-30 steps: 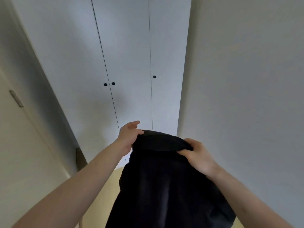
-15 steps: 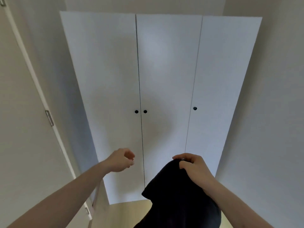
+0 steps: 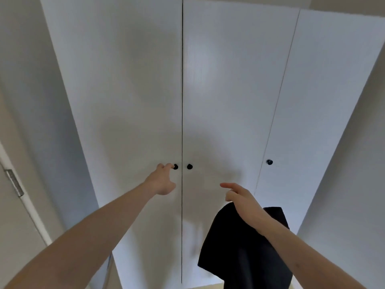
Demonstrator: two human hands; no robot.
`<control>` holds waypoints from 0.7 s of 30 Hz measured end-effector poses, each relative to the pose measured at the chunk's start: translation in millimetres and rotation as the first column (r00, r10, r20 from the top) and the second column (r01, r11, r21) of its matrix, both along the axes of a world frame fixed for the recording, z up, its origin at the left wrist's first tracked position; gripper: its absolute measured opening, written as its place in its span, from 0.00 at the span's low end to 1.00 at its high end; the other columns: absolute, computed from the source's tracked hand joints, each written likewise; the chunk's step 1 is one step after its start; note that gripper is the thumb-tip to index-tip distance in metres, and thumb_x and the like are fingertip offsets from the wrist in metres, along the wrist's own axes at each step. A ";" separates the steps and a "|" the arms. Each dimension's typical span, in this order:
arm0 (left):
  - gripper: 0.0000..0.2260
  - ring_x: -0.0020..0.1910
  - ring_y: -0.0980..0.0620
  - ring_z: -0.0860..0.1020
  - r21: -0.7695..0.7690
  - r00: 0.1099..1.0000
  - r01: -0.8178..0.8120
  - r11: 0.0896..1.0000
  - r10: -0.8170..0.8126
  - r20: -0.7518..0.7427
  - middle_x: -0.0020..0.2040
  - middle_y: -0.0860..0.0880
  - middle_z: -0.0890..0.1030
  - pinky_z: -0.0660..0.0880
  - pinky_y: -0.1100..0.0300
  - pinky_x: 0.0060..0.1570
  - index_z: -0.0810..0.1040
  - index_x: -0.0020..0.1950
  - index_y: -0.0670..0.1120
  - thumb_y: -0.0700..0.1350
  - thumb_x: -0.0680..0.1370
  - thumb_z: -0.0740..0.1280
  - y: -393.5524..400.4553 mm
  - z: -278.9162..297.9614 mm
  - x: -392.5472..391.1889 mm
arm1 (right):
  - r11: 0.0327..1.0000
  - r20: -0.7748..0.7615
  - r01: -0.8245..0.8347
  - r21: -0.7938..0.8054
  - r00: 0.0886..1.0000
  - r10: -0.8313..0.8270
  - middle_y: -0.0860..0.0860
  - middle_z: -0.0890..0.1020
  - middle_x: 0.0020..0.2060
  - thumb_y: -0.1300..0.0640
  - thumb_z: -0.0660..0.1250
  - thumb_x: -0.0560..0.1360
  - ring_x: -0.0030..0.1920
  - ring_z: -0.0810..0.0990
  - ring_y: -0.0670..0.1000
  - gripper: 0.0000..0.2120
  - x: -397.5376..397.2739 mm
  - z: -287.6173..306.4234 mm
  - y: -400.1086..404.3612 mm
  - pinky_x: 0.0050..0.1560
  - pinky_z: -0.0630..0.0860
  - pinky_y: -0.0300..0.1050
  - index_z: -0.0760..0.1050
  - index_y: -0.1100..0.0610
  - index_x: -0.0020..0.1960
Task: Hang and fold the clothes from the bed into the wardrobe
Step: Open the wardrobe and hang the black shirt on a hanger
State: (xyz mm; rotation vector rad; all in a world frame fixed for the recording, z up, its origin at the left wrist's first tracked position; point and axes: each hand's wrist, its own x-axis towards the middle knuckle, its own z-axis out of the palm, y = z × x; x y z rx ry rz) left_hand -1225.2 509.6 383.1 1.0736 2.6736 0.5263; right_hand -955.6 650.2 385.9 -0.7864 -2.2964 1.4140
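Currently, the left hand [image 3: 161,183] reaches toward 12 o'clock, its fingertips [image 3: 169,165] touching the left door knob [image 3: 175,166] of the white wardrobe [image 3: 133,90]; whether they have closed around the knob cannot be told. The right hand [image 3: 242,198] sits at 4 o'clock from that knob, forefinger extended toward the middle door, while the black garment [image 3: 241,253] hangs beneath the hand and wrist. How the garment is held is hidden, so that grip cannot be told. All three doors are closed. A second knob [image 3: 189,166] lies just beside the first, across the door gap; a third [image 3: 269,162] sits at 3 o'clock, well apart.

Probable hazards:
- Fingertip contact alone may slip off the small knob.
- An extended forefinger suggests a loose hold; the garment may slide and drop.
- The hanging cloth may catch the opening door's edge.
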 end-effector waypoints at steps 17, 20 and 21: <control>0.24 0.58 0.51 0.76 0.206 0.991 0.136 0.969 -0.130 -0.044 0.69 0.58 0.70 0.76 0.54 0.54 0.72 0.70 0.54 0.39 0.75 0.64 59.2 -64.7 -110.6 | 0.794 0.343 -0.202 0.573 0.939 -0.009 0.45 0.69 0.70 0.67 0.60 0.70 0.56 0.80 0.59 0.41 -225.9 -49.6 79.7 0.50 0.77 0.49 0.59 0.36 0.76; 0.25 0.56 0.55 0.77 0.267 0.994 0.111 0.957 -0.111 -0.017 0.68 0.61 0.70 0.76 0.56 0.52 0.71 0.69 0.56 0.38 0.74 0.63 55.5 -71.7 -100.9 | 0.803 0.348 -0.233 0.549 0.937 0.033 0.41 0.72 0.68 0.69 0.58 0.68 0.57 0.80 0.57 0.38 -242.3 -53.0 75.4 0.53 0.79 0.52 0.63 0.35 0.69; 0.25 0.54 0.56 0.77 0.286 0.995 0.099 0.953 -0.100 -0.010 0.68 0.63 0.70 0.75 0.57 0.51 0.71 0.69 0.56 0.38 0.73 0.63 53.5 -74.6 -96.5 | 0.805 0.346 -0.235 0.545 0.937 0.039 0.41 0.73 0.68 0.69 0.59 0.68 0.58 0.80 0.56 0.38 -245.2 -55.6 73.0 0.54 0.80 0.53 0.64 0.36 0.69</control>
